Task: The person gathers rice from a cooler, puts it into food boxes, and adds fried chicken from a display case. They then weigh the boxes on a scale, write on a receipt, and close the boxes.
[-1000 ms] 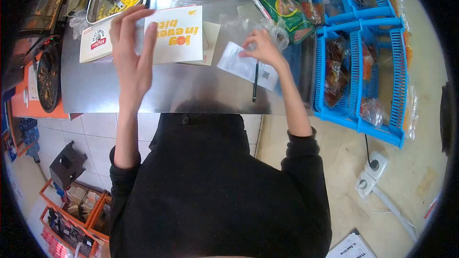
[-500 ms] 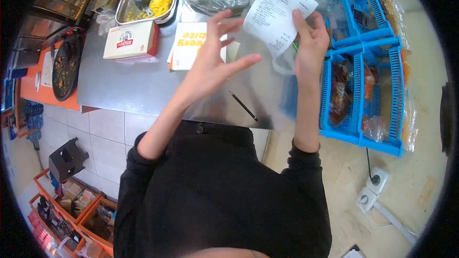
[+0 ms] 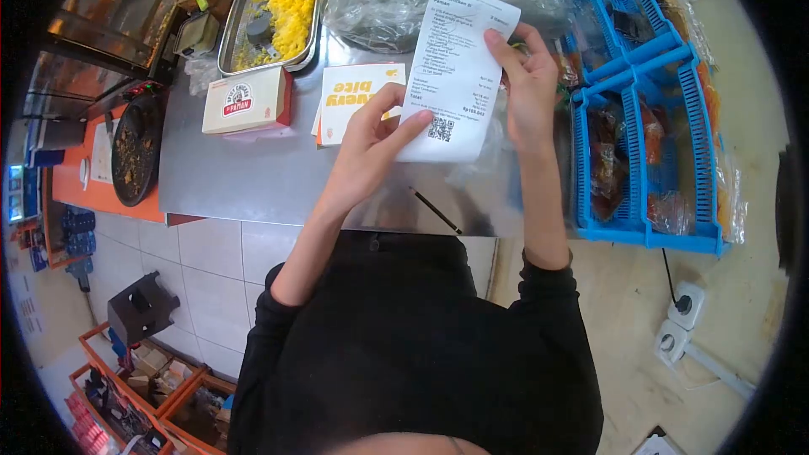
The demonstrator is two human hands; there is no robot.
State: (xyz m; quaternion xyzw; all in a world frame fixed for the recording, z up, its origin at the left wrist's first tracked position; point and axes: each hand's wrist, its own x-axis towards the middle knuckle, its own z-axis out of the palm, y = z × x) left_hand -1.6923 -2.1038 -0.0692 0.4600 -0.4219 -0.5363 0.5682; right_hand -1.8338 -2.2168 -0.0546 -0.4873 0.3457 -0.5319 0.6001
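Note:
A long white receipt (image 3: 459, 67), printed with lines of text and a QR code near its lower end, is held up over the metal counter. My right hand (image 3: 531, 88) pinches its upper right edge between thumb and fingers. At the lower left edge, my left hand (image 3: 375, 139) grips the paper, its thumb on the front beside the QR code. Behind the left hand lie white and orange printed cards (image 3: 350, 97). On the counter below the receipt rests a dark pencil (image 3: 436, 211).
Left of the cards stands a closed food box (image 3: 244, 104). Behind it is a metal tray (image 3: 312, 42) with yellow food. Clear plastic bags (image 3: 371, 0) lie at the back. Blue baskets (image 3: 636, 152) with packets flank the right side. A dark pan (image 3: 135, 156) sits far left.
My left hand, open and apart before, has closed on the lower left of the receipt. The paper is now straightened and facing me. The view has shifted slightly.

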